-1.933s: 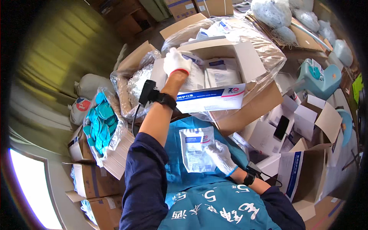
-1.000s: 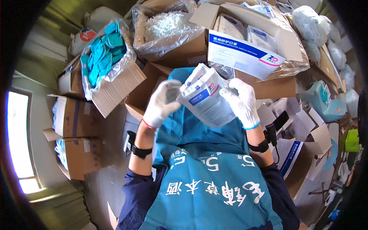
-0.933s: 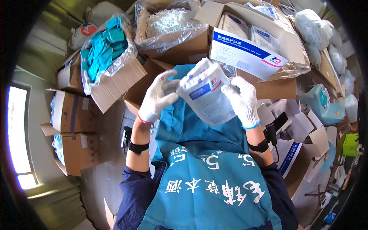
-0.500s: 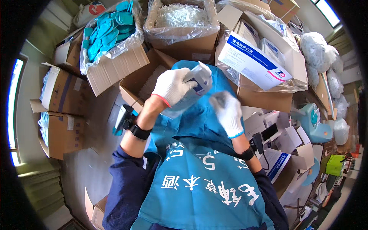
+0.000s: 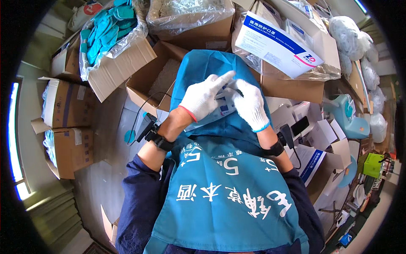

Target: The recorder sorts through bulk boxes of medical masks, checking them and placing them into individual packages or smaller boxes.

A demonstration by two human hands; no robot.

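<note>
A flat plastic pouch [image 5: 225, 106] with white and blue print lies over my lap, in front of the teal apron [image 5: 228, 199]. My left hand [image 5: 202, 97], in a white knit glove with a red cuff, closes on the pouch from its left side, its fingers near the upper edge. On the other side my right hand [image 5: 251, 106], gloved with a blue cuff, has its fingers bent together at the same upper edge, touching or close to the left fingertips. The gloves hide much of the pouch, and the exact grip of the right fingers is partly covered.
Ahead stand an open carton [image 5: 146, 91], a plastic-lined box of teal pieces [image 5: 112, 29] and a carton with a white-and-blue box [image 5: 279, 42] on it. More cartons [image 5: 72, 106] are stacked at left. A pale teal stool [image 5: 349, 120] stands at right.
My left hand has lowered the pouch and tilted it flatter. My right hand, blurred and apart before, has come in to the pouch's upper edge. The view has shifted slightly.
</note>
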